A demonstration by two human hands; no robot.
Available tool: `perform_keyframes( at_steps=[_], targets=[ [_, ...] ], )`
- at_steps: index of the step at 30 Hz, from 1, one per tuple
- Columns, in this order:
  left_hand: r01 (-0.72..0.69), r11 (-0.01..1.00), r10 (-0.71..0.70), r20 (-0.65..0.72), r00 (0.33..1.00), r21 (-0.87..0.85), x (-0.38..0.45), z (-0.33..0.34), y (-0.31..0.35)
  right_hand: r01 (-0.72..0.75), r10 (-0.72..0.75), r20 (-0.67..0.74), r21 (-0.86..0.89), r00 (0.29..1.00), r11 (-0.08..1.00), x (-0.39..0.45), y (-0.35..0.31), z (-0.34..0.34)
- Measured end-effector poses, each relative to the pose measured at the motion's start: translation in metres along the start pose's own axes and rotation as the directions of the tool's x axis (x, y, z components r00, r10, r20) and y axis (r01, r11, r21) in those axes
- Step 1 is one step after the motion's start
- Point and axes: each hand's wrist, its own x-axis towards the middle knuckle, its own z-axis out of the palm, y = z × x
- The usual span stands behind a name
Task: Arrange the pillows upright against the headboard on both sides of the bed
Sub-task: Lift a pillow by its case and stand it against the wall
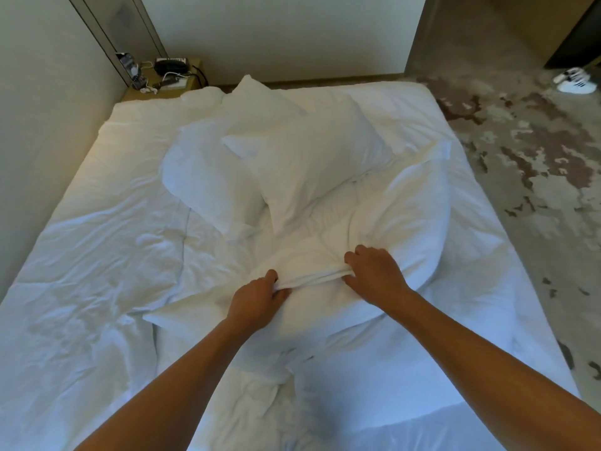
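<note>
Both hands, left hand (257,296) and right hand (374,275), have their grip clenched on the near pillow (374,222) mid-frame; two more pillows (292,157) lie heaped just above it on the bed (97,255).

The pillow (325,288) near the bed's close edge is soft white cloth, matt and full of folds where the fingers (354,255) bunch it. The two pillows (292,151) in the middle of the bed (81,255) are the same white cloth, puffy and smoother. The bed cover is white cloth too, thin and crinkled all over. The nightstand (192,83) by the bed's far left corner looks like pale smooth wood. The carpet (520,141) by the bed's right edge is rough, matt and blotchy
</note>
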Motion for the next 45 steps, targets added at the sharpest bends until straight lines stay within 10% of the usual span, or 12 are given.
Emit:
perform_keyframes(
  at_steps=[7,23,35,45],
  targets=[
    [0.0,0.999,-0.001,-0.025,1.0,-0.036,-0.02,-0.014,0.001,0.059,-0.064,-0.037,-0.128,0.997,0.99,0.02,0.02,-0.026],
    [-0.012,0.998,-0.002,-0.234,0.972,-0.059,-0.087,-0.091,-0.029,0.11,0.042,-0.29,0.488,0.956,0.866,-0.005,-0.043,-0.066],
    [0.076,0.997,-0.08,-0.514,0.854,-0.029,-0.202,-0.226,-0.133,0.317,-0.079,-0.418,0.538,0.905,0.781,-0.023,-0.208,-0.147],
    [0.275,0.937,-0.347,-0.481,0.805,-0.216,-0.308,-0.211,-0.281,0.26,-0.177,-0.194,0.623,0.965,0.737,-0.042,-0.38,-0.086]
  ],
)
